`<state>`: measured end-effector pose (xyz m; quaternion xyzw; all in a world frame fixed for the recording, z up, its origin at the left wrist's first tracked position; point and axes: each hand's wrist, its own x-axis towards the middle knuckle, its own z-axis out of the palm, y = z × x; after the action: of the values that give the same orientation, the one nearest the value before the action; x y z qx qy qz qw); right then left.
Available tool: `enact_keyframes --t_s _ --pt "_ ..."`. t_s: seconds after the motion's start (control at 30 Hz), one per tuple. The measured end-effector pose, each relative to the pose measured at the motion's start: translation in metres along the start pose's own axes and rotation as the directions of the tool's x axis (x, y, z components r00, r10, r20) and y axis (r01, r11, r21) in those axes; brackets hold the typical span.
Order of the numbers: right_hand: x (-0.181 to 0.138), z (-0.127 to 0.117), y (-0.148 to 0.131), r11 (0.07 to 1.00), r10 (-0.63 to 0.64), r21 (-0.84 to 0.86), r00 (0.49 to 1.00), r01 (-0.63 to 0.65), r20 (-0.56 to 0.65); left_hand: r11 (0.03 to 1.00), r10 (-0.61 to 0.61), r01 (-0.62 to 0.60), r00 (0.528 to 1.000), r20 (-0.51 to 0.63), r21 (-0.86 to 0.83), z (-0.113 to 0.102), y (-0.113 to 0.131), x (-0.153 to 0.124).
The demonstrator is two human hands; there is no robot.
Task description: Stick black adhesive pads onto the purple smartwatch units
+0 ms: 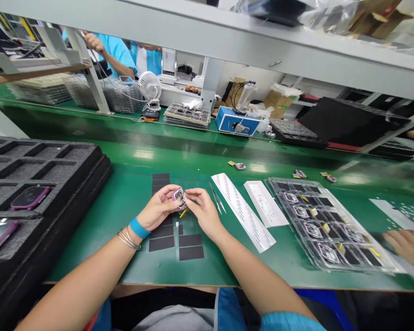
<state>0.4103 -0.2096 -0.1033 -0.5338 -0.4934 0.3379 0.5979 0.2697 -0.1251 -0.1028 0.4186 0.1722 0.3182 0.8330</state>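
Note:
Above the middle of the green bench, my left hand [162, 206] is closed around a small smartwatch body [179, 197] with a purple rim and its inner parts exposed. A yellow strip [183, 213] hangs from its lower side. My right hand [204, 209] pinches at the right edge of the same watch body; whether its fingertips grip the rim or a small part is hidden. Black rectangular sheets [190, 247] lie on the bench beneath my hands. Just right of my right hand lie metal tweezers [217, 198].
A white label sheet [243, 211] and a white box [265, 203] lie right of the tweezers. Farther right is a clear tray [317, 264] of watch bodies; another person's hand [409, 248] is beside it. Black foam trays [72, 184] stand left. A shelf beam [193, 32] crosses overhead.

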Motion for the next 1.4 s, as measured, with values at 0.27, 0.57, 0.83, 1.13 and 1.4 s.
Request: enact_keyframes --t_s 0.27,0.57,0.83,1.13,1.4 --pt "0.010 -0.015 0.000 0.872 0.369 0.281 0.915 -0.402 0.163 1.000 0.010 -0.010 0.999 -0.037 0.007 -0.007 0.010 0.002" --pt "0.007 -0.021 -0.010 0.961 -0.210 -0.183 0.978 0.207 0.003 0.956 -0.286 0.279 0.956 0.070 0.091 -0.004 0.003 0.000" --pt "0.006 -0.018 -0.007 0.892 -0.280 -0.360 0.959 0.275 0.040 0.936 -0.341 0.337 0.940 0.024 0.104 0.005 0.000 0.000" --pt "0.012 -0.013 0.003 0.939 -0.133 -0.327 0.990 0.108 -0.055 0.930 -0.263 0.304 0.944 -0.200 0.209 0.009 -0.007 0.006" --pt "-0.019 -0.005 -0.010 0.694 0.138 -0.716 0.961 0.080 0.241 0.952 -0.243 0.280 0.936 -0.256 0.120 0.001 -0.002 0.007"
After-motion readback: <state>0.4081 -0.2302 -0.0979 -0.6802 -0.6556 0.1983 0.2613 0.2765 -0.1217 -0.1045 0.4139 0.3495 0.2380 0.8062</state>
